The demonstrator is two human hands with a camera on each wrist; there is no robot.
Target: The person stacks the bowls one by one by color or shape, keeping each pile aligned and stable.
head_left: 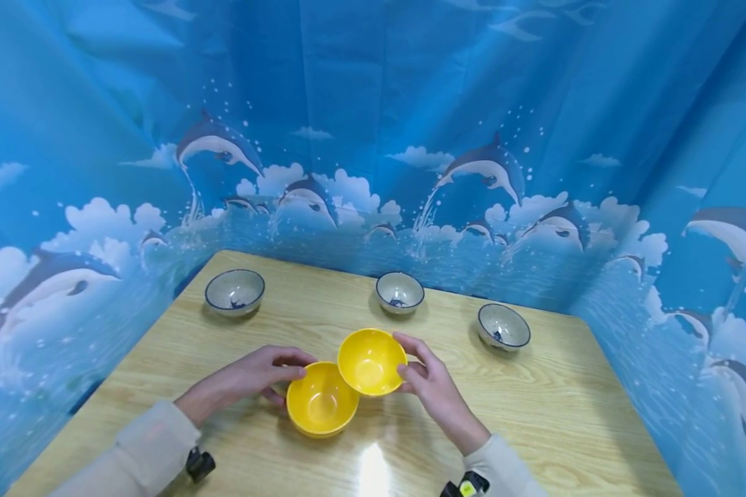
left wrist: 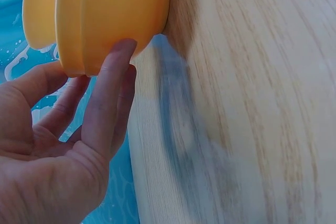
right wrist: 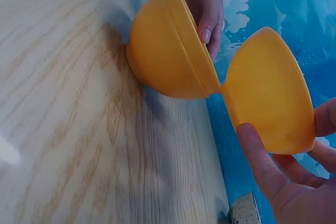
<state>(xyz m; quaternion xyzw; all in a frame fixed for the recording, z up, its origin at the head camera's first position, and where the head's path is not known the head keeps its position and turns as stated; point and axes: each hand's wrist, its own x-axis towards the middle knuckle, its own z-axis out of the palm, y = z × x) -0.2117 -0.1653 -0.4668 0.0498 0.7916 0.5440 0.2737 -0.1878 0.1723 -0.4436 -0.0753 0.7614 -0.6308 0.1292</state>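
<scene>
Near the front middle of the table, a yellow bowl (head_left: 319, 407) stands upright, and my left hand (head_left: 272, 371) grips its left rim, thumb at the edge and fingers along the outer wall. A band runs below that rim in both wrist views; whether a second bowl is nested there I cannot tell. My right hand (head_left: 434, 386) holds another yellow bowl (right wrist: 270, 95) by its right side, thumb at the rim and fingers around the outside. This second bowl is raised off the table and tilted, its lower left edge at the standing bowl's rim.
Along the back of the wooden table (head_left: 572, 414) stand three pale bowls with dark blue rims: a left one (head_left: 235, 290), a middle one (head_left: 400, 290) and a right one (head_left: 503, 324). A blue dolphin-print curtain (head_left: 360, 103) hangs behind and beside the table.
</scene>
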